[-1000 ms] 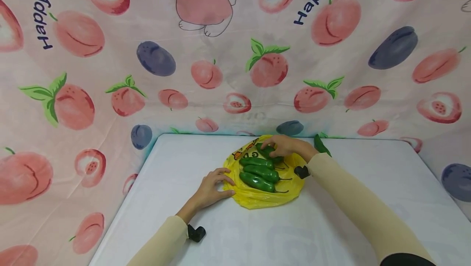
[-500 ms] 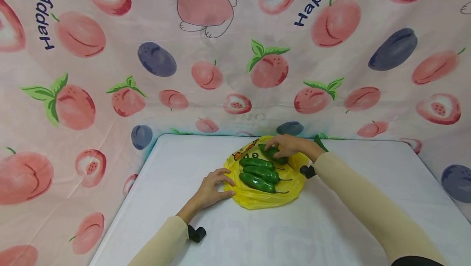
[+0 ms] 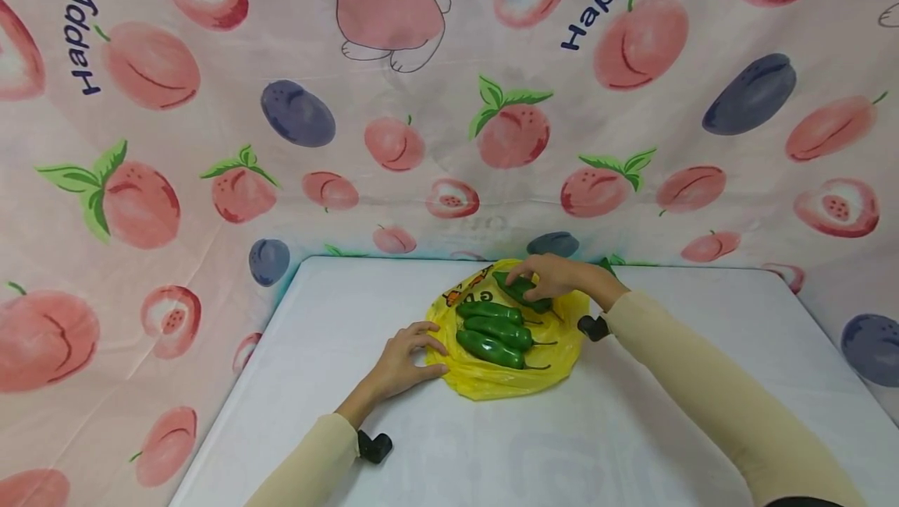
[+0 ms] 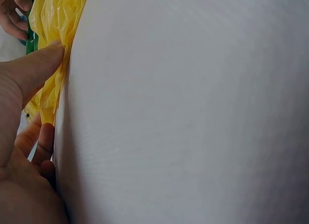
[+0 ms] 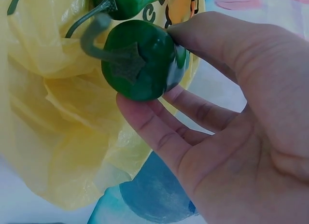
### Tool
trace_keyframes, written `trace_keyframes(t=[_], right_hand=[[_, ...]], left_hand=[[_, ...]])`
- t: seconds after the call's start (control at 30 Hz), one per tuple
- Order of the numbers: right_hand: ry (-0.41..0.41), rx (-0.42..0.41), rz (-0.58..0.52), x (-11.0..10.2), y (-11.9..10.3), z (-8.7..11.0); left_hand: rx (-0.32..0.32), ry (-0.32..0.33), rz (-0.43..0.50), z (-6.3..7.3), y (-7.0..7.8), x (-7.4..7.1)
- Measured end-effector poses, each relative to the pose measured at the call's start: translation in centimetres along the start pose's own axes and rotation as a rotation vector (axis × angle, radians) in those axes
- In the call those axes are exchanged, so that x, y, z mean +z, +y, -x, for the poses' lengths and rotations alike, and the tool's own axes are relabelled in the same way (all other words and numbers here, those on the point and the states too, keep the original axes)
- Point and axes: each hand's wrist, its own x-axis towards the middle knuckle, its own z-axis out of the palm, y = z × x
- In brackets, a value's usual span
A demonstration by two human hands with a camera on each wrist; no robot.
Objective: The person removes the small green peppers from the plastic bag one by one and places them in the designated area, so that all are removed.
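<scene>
A yellow plastic bag lies flat on the white table, and three glossy green peppers rest side by side on it, stems to the right. My right hand holds another green pepper at the bag's far side, thumb on one side and fingertips on the other. Its stem points toward the right wrist camera. At the bag's left edge, my left hand rests with thumb and fingers spread apart. In the left wrist view the thumb touches the crumpled yellow plastic.
Beyond the table stands a pink fruit-print cloth, right behind the bag. A dark green tapered thing at the back edge is mostly hidden by my right forearm. White tabletop extends on both sides of the bag.
My right hand and the pepper in it have shifted slightly right, and the forearm now covers more of the green thing at the back. My left hand has stayed put.
</scene>
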Motion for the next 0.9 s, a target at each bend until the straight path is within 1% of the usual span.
trace_keyframes(t=[0.33,0.9], right_hand=[[0.027,-0.042,-0.011,-0.3,0.0,0.8],[0.047,-0.027,-0.062,-0.8,0.2,2.0]], left_hand=[[-0.010,0.005,0.004,0.0,0.1,0.1],[-0.012,0.011,-0.008,-0.1,0.2,0.2]])
